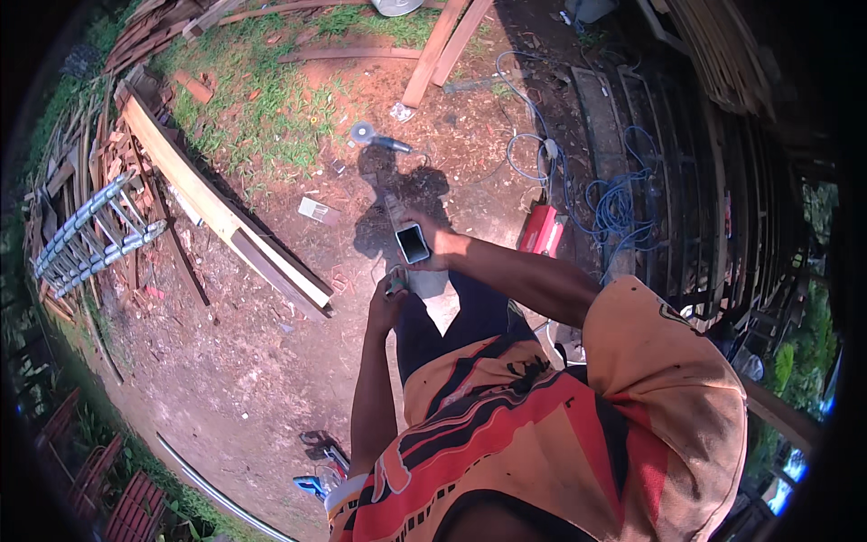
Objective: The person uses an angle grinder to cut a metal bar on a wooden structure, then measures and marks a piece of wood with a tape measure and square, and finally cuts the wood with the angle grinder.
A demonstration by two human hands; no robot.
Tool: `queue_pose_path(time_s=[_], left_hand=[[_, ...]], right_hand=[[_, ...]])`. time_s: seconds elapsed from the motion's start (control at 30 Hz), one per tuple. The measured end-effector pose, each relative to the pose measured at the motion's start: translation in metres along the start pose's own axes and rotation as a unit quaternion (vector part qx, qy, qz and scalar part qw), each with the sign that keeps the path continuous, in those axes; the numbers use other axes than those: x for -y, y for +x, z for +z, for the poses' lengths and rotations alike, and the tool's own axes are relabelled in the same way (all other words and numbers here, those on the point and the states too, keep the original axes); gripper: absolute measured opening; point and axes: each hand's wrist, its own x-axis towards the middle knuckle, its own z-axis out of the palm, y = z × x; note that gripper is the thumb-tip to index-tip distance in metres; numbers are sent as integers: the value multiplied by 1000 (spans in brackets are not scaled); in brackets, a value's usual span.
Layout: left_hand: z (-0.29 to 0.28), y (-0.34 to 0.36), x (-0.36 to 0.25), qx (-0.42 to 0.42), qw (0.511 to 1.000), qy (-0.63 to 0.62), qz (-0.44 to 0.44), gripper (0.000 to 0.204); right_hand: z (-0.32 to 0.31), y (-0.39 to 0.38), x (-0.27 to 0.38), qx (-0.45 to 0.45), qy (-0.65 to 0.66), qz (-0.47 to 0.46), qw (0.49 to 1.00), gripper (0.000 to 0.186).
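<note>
In front of my lap, my right hand (440, 246) is closed around a smartphone (413, 244) with a dark screen and pale edges. Just below and to its left, my left hand (385, 307) has its fingers bent round a small greenish object (396, 285), whose kind I cannot make out. The two hands are close but apart. Beyond them on the dirt lies a tool like an angle grinder (392, 144) with a round grey disc (362, 133). A small pale rectangular piece (319, 210) rests on the ground to the left of the phone.
Long timber beams (194, 185) lie at the left, beside a metal ladder-like frame (99, 235) and scrap wood. Two planks (442, 54) extend at the far side. A red case (542, 230) and coiled blue cable (619, 212) lie at the right. A metal pipe (217, 492) is at lower left.
</note>
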Motion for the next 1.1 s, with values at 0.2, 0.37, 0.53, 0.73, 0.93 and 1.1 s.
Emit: queue_pose_path(time_s=[0.2, 0.37, 0.53, 0.73, 0.93, 1.1], left_hand=[[2, 8, 65, 194, 979, 67, 14, 64], [55, 3, -1, 352, 918, 162, 81, 57], [135, -39, -40, 486, 835, 197, 166, 50], [238, -101, -76, 553, 763, 161, 293, 42], [333, -196, -117, 499, 732, 197, 420, 46], [380, -255, -117, 556, 690, 180, 427, 39]], right_hand=[[23, -88, -132, -54, 179, -94, 978, 40], [64, -175, -174, 28, 440, -260, 859, 31], [62, -256, -247, 117, 519, -391, 751, 30], [32, -363, -314, 249, 408, -504, 719, 58], [-43, -428, -404, -401, 35, -664, 630, 61], [-85, -472, -425, -667, -160, -551, 476, 81]])
